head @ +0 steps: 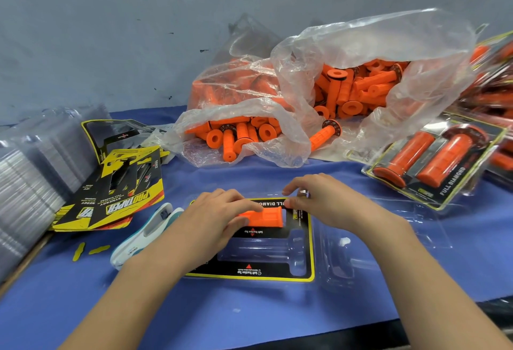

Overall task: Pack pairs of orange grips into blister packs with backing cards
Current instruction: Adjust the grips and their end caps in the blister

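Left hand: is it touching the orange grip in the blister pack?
Touching. Head view shows the left hand with fingers laid over the orange grip, thumb against its near side.

Left grip (222,212) curled, right grip (319,201) pinching; forearms converge.

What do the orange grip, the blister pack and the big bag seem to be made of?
The orange grip is probably rubber, matte, with moulded ribs. The blister pack seems stiff clear plastic, glossy, its formed cavities catching light. The big bag seems thin plastic film, translucent, crumpled and shiny.
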Motion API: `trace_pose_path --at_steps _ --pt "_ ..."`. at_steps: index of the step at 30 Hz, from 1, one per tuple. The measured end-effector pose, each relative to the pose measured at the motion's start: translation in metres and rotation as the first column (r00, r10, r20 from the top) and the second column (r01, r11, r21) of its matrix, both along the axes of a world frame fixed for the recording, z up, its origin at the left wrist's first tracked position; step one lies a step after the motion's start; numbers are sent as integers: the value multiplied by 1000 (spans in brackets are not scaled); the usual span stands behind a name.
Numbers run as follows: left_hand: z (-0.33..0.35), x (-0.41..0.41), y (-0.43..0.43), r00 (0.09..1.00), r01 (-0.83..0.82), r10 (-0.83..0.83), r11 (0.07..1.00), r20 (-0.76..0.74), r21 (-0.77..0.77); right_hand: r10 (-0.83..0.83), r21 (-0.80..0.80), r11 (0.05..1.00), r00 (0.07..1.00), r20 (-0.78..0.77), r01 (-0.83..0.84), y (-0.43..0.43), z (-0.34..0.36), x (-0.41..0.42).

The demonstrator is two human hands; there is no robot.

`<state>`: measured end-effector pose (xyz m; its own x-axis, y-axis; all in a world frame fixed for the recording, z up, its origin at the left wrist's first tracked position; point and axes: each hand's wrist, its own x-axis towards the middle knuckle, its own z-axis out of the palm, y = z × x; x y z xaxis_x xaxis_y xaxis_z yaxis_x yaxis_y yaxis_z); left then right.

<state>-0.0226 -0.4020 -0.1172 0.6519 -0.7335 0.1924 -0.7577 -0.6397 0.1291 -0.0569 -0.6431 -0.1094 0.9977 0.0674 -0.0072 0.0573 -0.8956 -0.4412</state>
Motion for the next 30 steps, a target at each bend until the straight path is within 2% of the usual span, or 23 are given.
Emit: trace_pose_path --at_steps 13,20,24,27,30 --pt "-5 -4 -8 1000 12 -12 997 7 -71 -17 -12 1000 999 -49 16 0 1 0" --pt "14 -9 -34 994 5 -42 937 -98 -349 -17 133 991 995 -97 29 -9 7 2" --pt "38 11 -87 990 44 -97 898 -100 -438 -29 169 985 998 -46 37 -21 16 8" --pt "54 47 -147 990 12 -67 919 -127 -395 -67 196 978 998 2 66 -35 21 12" --pt "58 88 -209 983 -65 24 972 -180 -225 -116 234 966 993 10 110 -49 22 14"
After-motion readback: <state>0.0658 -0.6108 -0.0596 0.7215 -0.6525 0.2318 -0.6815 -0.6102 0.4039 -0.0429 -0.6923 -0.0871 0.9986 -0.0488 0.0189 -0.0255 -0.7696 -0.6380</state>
